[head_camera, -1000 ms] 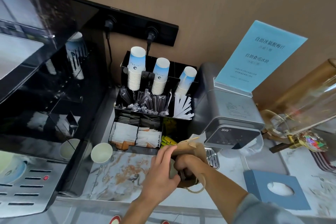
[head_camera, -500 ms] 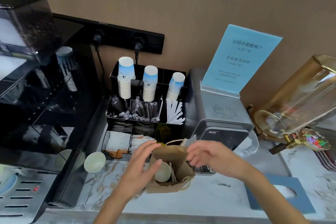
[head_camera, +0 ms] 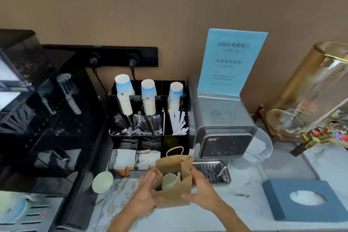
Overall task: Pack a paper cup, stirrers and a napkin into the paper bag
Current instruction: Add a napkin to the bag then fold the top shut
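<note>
Left hand [head_camera: 146,192] cupped against left wall of paper bag [head_camera: 172,197], fingers curled round its near-left corner. Right hand [head_camera: 200,189] spread, palm flat on bag's right wall, thumb across the lower front. Bag stands upright on marble counter [head_camera: 244,213], mouth open, twisted handle [head_camera: 175,151] raised at far edge. Paper cup [head_camera: 169,181] inside bag, tilted, rim toward camera; pale stirrer-like strip beside it, cannot confirm. Napkin in bag: cannot tell.

Right of bag, near: blue tissue box [head_camera: 301,199]. Left: loose cup [head_camera: 102,181] on its side by the coffee machine [head_camera: 33,137].

Just behind bag: black organiser [head_camera: 148,118] with sachets, wrapped stirrers [head_camera: 178,125], three cup stacks [head_camera: 147,96]. Grey ice machine [head_camera: 222,126] to its right, blue sign [head_camera: 231,62] on top. Far right: glass dispenser [head_camera: 320,90].
</note>
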`<state>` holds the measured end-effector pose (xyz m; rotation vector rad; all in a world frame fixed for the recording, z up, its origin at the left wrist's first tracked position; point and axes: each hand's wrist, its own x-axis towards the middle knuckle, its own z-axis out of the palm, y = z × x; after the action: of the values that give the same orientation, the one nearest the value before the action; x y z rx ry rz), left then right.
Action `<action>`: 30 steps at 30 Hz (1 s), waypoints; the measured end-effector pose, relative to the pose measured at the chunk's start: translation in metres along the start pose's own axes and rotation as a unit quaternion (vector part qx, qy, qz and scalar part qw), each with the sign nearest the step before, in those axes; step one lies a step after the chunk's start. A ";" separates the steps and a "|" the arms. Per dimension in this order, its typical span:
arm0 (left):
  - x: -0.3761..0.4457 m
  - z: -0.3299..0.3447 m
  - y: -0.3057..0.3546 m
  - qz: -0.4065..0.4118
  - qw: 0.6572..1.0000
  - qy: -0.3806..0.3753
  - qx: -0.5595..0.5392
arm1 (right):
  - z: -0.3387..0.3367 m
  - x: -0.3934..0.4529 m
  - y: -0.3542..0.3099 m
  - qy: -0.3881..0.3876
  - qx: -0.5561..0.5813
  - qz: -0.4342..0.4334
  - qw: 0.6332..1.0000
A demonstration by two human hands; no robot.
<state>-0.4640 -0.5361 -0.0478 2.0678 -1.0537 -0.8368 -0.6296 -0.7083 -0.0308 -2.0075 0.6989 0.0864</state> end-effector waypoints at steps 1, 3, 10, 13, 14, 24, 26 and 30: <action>0.004 0.000 -0.001 0.006 1.000 0.011 -0.006 | 0.001 0.002 -0.003 0.019 0.015 -0.003 1.000; 0.007 -0.002 -0.002 0.009 1.000 0.022 -0.010 | 0.005 0.006 -0.002 0.054 0.029 0.003 0.998; 0.002 0.001 -0.011 -0.064 0.982 0.114 -0.136 | 0.017 0.008 0.016 0.101 0.080 0.046 0.991; 0.003 0.003 -0.023 -0.085 0.974 0.092 -0.188 | 0.023 0.006 0.016 0.104 0.081 0.062 0.989; 0.004 0.004 -0.027 -0.091 0.969 0.077 -0.215 | 0.024 0.004 0.014 0.091 0.070 0.060 0.992; 0.015 0.002 -0.017 -0.023 0.967 0.065 -0.244 | 0.031 0.016 0.011 0.110 0.254 0.053 0.959; 0.015 -0.007 -0.007 -0.006 0.965 0.022 -0.262 | 0.029 0.012 0.007 0.128 0.249 0.042 0.959; 0.020 -0.010 -0.009 0.012 0.986 -0.024 -0.162 | 0.025 0.003 0.001 0.128 0.338 0.029 0.932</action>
<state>-0.4435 -0.5461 -0.0540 1.7661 -0.8994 -0.9797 -0.6220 -0.6893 -0.0457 -1.3421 0.8179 -0.3477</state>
